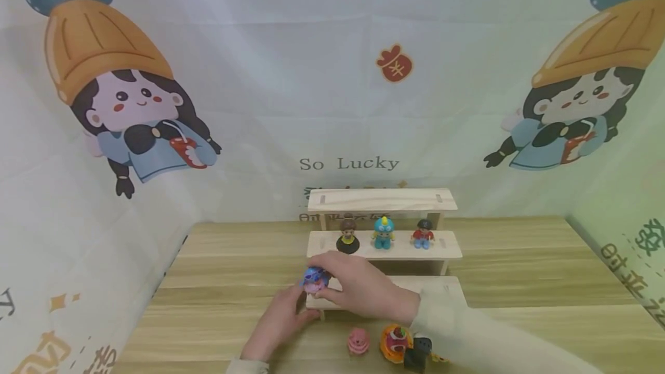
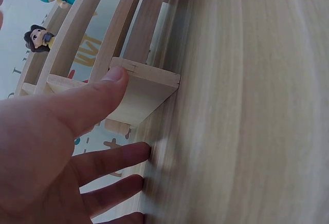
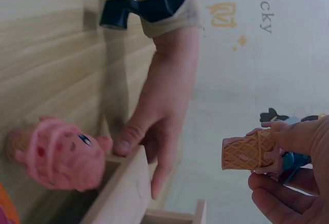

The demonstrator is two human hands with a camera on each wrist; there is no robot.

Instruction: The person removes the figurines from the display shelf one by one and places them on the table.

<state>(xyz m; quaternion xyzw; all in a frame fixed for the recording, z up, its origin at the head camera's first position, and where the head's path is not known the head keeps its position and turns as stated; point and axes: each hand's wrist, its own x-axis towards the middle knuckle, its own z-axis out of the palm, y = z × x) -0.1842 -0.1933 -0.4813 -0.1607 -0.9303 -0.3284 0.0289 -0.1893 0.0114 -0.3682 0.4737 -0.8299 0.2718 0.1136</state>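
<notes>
My right hand pinches a small ice-cream-cone figurine with a blue top and pink below, above the left end of the lowest shelf step. The right wrist view shows its tan waffle cone pointing away from the fingers. At the left end of the wooden step shelf, my left hand has its thumb on the end of the bottom step. Its other fingers stretch out beside the shelf, near the tabletop.
The middle step holds a black-dressed figurine, a teal one and a red-jacketed one. In front of the shelf stand a pink ice-cream figurine and an orange figurine, beside a dark object. A printed cloth hangs behind.
</notes>
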